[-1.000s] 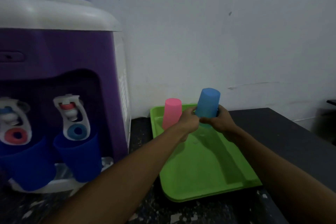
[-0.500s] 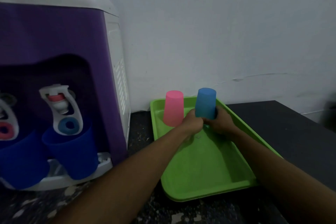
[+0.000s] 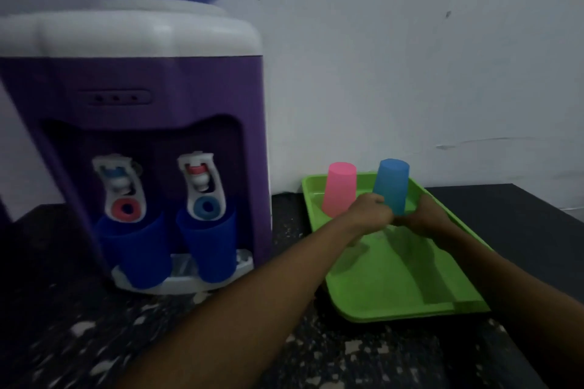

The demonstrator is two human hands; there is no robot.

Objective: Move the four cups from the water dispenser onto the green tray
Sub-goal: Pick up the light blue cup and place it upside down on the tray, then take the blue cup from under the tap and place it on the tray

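The view is shifting leftward since the earlier frame, bringing the water dispenser [image 3: 136,148] fully in. At right of centre, both hands, left hand [image 3: 368,215] and right hand [image 3: 425,219], are closing around the inverted, slightly tilted light blue cup [image 3: 391,185] over the green tray [image 3: 395,278], beside the upturned pink cup [image 3: 338,188]. Two dark blue cups [image 3: 139,249] are standing upright under the taps.

Water dispenser [image 3: 136,123] stands at left on the counter [image 3: 521,218], against the far wall [image 3: 410,57]. Two cups [image 3: 134,249] [image 3: 207,246] sit side by side on its drip ledge, under the taps. Tray [image 3: 395,287] lies to the right, holding two inverted cups [image 3: 338,188] [image 3: 391,185] at its far end. Both hands, left [image 3: 371,213] and right [image 3: 425,215], meet at the right one's base.
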